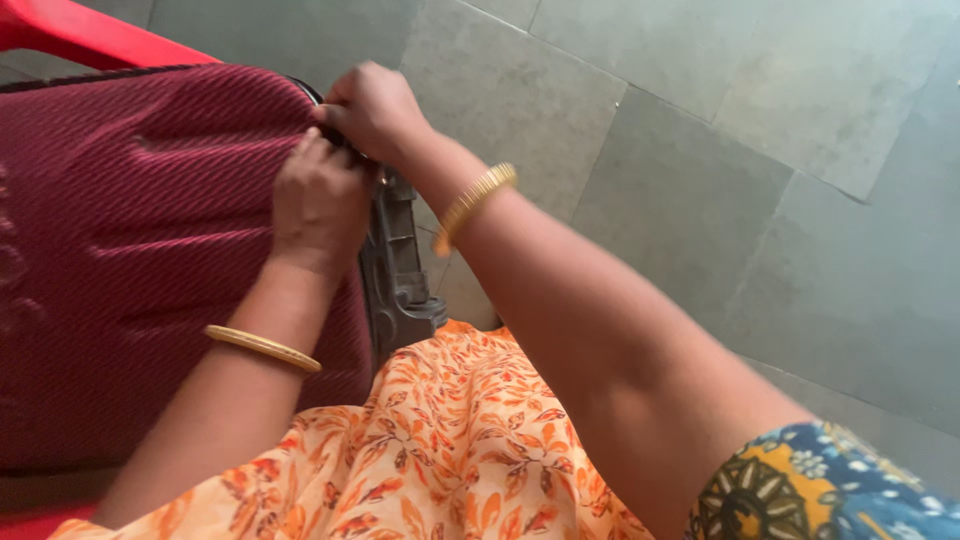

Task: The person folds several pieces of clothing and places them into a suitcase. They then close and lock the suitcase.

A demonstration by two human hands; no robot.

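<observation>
A maroon ribbed fabric suitcase (130, 250) lies on a red plastic chair (80, 35) at the left. My left hand (318, 205) presses on the suitcase's right edge, fingers curled down. Just above it my right hand (372, 108) pinches something small and dark at the same edge near the corner; what it is stays hidden under the fingers. Both wrists wear a gold bangle. A grey plastic wheel housing (398, 270) of the suitcase shows below my hands.
Grey stone floor tiles (720, 150) fill the right and top. My orange floral garment (450, 440) covers the bottom middle, and a blue patterned sleeve (830, 490) sits at the lower right.
</observation>
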